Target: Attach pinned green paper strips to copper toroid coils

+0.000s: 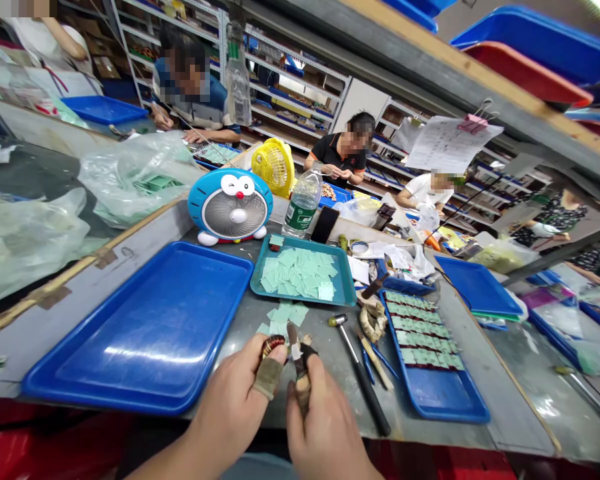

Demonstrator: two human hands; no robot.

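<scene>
My left hand (233, 397), a tape wrap around its thumb, pinches a small dark-red wound wire coil (273, 344) between thumb and fingertips. In my right hand (327, 417) is a knife (296, 351) with a worn handle, its blade pointing up and away beside the coil. A dark cover shows on one finger of that hand. Just beyond both hands, loose pale-green paper pieces (286, 315) lie on the metal bench. Behind them a teal tray (300, 299) carries a pile of similar green pieces and a small dark part at its corner.
At left lies a large blue tray (145, 320). Right of my hands are a hammer (363, 377), pliers (387, 360) and a blue tray (447, 397) with rows of green-topped parts. A cartoon fan (237, 207) and water bottle (300, 210) stand behind. Several people sit opposite.
</scene>
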